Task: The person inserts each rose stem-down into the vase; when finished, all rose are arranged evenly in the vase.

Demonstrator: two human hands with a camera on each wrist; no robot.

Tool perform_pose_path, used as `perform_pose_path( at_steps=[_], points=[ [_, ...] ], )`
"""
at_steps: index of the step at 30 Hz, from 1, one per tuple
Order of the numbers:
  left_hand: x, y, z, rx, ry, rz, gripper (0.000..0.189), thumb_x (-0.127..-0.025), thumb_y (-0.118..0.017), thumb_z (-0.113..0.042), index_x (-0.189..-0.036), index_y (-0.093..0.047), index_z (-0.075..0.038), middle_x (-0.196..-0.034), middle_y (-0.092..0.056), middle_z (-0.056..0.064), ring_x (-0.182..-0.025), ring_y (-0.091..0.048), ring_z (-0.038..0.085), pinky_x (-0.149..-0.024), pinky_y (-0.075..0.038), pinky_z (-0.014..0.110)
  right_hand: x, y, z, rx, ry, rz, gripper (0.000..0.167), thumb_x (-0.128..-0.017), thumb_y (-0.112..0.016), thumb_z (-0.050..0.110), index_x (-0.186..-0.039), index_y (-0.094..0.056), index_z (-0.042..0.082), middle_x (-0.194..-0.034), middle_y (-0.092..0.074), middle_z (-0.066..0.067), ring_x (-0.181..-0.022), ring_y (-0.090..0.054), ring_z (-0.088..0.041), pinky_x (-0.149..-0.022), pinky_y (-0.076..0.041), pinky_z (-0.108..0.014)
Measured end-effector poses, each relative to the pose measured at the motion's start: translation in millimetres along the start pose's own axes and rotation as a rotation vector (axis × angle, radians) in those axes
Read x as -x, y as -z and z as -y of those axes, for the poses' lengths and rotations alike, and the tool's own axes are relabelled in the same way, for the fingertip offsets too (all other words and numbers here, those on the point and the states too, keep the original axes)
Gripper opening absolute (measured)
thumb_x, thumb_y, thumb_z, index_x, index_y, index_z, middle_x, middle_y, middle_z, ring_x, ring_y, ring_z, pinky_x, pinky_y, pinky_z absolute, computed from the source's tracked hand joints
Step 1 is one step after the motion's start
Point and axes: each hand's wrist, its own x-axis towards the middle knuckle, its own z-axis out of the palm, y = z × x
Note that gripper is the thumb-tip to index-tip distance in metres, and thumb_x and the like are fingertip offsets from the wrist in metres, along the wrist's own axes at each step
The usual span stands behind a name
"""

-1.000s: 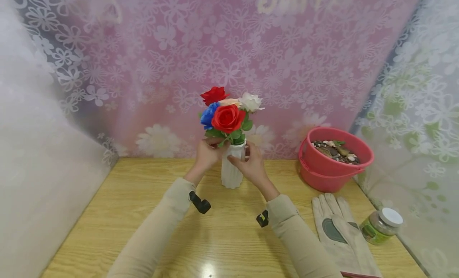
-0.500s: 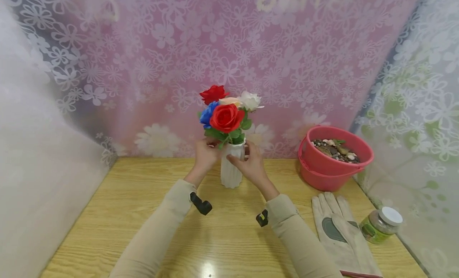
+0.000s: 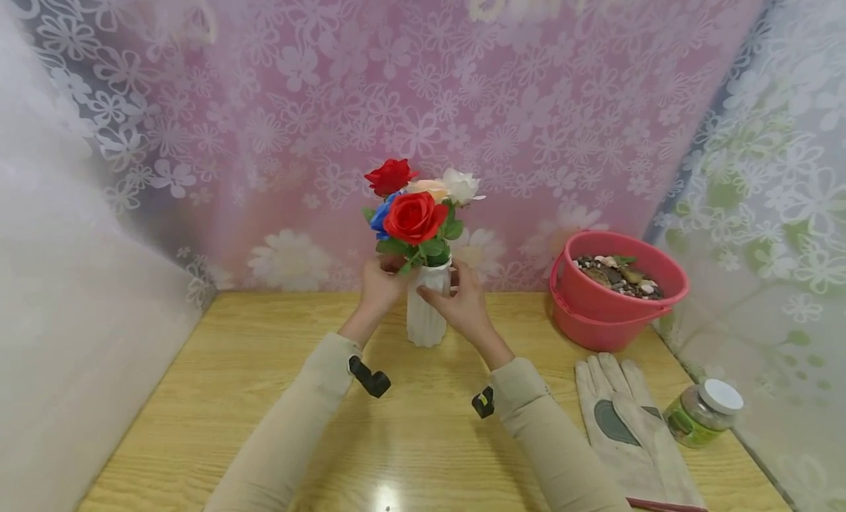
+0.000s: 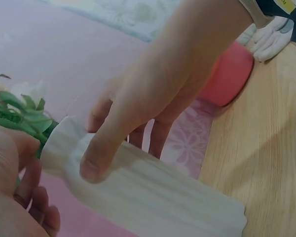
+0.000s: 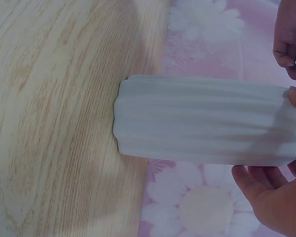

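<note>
A white ribbed vase (image 3: 426, 321) stands upright on the wooden table by the back wall. My right hand (image 3: 468, 306) grips its upper part, thumb across the front, as the left wrist view also shows. Out of its mouth rises a bunch of roses: a large red rose (image 3: 415, 218) in front, a second red rose (image 3: 390, 177) behind, a blue rose (image 3: 380, 222), a peach rose (image 3: 431, 189) and a white rose (image 3: 461, 186). At the rim, my left hand (image 3: 380, 288) pinches a rose stem among green leaves (image 4: 27, 116); the pinched spot is partly hidden.
To the right stands a pink bucket (image 3: 595, 325) holding pebbles. In front of it lie pale work gloves (image 3: 624, 431), with a white-lidded jar (image 3: 702, 413) beside them. A flowered pink backdrop (image 3: 330, 130) rises behind the table.
The front red rose has shifted slightly left and covers more of the blue rose; more of the peach rose shows. The rear red rose also moved a little left. Both hands stay nearly in place.
</note>
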Motion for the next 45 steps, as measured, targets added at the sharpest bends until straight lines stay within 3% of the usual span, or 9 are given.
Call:
perform_pose_path(
  at_steps=[4,7,16,20,25,28,34,36,45],
  points=[
    [-2.2,4.0,2.4,0.024,-0.005,-0.043,0.022,-0.093,-0.076,-0.007,-0.113,-0.080,0.000,-0.092,-0.078,0.022,-0.077,-0.065,0.002,-0.069,-0.051,0.019,0.6,-0.6,0.4,-0.001,0.007,-0.009,0.081,-0.090,-0.085,0.035,-0.154,-0.043,0.007,-0.127,-0.056,-0.018,-0.115,-0.061,-0.034,-0.099,-0.059,-0.055],
    [-5.3,6.9,-0.8,0.036,-0.038,-0.056,0.021,-0.096,-0.075,-0.013,-0.114,-0.081,-0.005,-0.090,-0.078,0.020,-0.075,-0.065,0.000,-0.069,-0.052,0.018,-0.4,0.2,1.7,0.002,0.015,-0.020,0.082,-0.090,-0.085,0.033,-0.155,-0.043,0.006,-0.127,-0.056,-0.019,-0.115,-0.062,-0.035,-0.098,-0.060,-0.054],
    [-4.7,4.4,-4.9,0.076,-0.093,0.060,0.023,-0.094,-0.076,-0.008,-0.116,-0.079,0.001,-0.090,-0.074,0.027,-0.066,-0.059,0.003,-0.060,-0.050,0.018,-0.5,1.3,3.1,0.007,0.014,-0.017,0.081,-0.089,-0.086,0.034,-0.154,-0.044,0.007,-0.126,-0.056,-0.018,-0.113,-0.061,-0.032,-0.099,-0.059,-0.056],
    [-6.2,0.3,-3.6,0.078,-0.106,0.033,0.012,-0.094,-0.075,-0.002,-0.098,-0.078,0.009,-0.076,-0.068,0.032,-0.057,-0.053,0.003,-0.053,-0.043,0.018,-0.1,1.0,2.5,0.003,0.009,-0.009,0.080,-0.090,-0.086,0.033,-0.154,-0.044,0.008,-0.127,-0.055,-0.017,-0.113,-0.059,-0.032,-0.099,-0.059,-0.056],
    [-7.1,-2.9,-6.1,0.099,-0.154,-0.012,0.015,-0.092,-0.073,0.007,-0.081,-0.072,0.016,-0.071,-0.064,0.038,-0.057,-0.051,0.002,-0.052,-0.037,0.020,-0.2,1.1,1.5,0.017,0.011,-0.010,0.080,-0.090,-0.086,0.033,-0.153,-0.044,0.007,-0.126,-0.054,-0.017,-0.113,-0.059,-0.031,-0.098,-0.060,-0.054],
    [-7.5,-3.4,-6.1,0.091,-0.180,-0.024,0.018,-0.093,-0.073,0.005,-0.078,-0.073,0.015,-0.069,-0.066,0.035,-0.056,-0.048,0.001,-0.050,-0.035,0.020,0.1,1.4,1.5,0.020,0.008,-0.008,0.080,-0.090,-0.086,0.033,-0.153,-0.044,0.008,-0.126,-0.054,-0.016,-0.112,-0.060,-0.030,-0.097,-0.061,-0.052],
    [-7.6,-2.8,1.0,0.034,-0.205,-0.005,0.010,-0.094,-0.075,-0.003,-0.095,-0.084,0.003,-0.064,-0.068,0.019,-0.054,-0.045,0.004,-0.049,-0.032,0.019,0.6,1.2,2.1,0.006,0.009,-0.011,0.077,-0.091,-0.085,0.032,-0.152,-0.045,0.008,-0.126,-0.053,-0.016,-0.112,-0.060,-0.030,-0.096,-0.060,-0.050],
    [-6.9,-2.8,3.4,0.003,-0.215,0.011,0.011,-0.093,-0.075,-0.004,-0.093,-0.084,0.001,-0.059,-0.062,0.015,-0.053,-0.044,0.007,-0.049,-0.031,0.020,0.9,1.2,2.5,0.002,0.018,-0.014,0.076,-0.091,-0.085,0.031,-0.151,-0.046,0.007,-0.125,-0.054,-0.017,-0.111,-0.060,-0.030,-0.096,-0.061,-0.050],
    [-5.9,-2.4,6.6,-0.059,-0.221,0.027,0.012,-0.094,-0.074,-0.005,-0.092,-0.084,0.000,-0.060,-0.066,0.015,-0.053,-0.048,0.009,-0.049,-0.034,0.023,-0.5,-1.2,3.4,0.010,0.048,-0.032,0.073,-0.089,-0.087,0.028,-0.147,-0.048,0.004,-0.122,-0.056,-0.019,-0.110,-0.060,-0.032,-0.094,-0.062,-0.050]
  ],
)
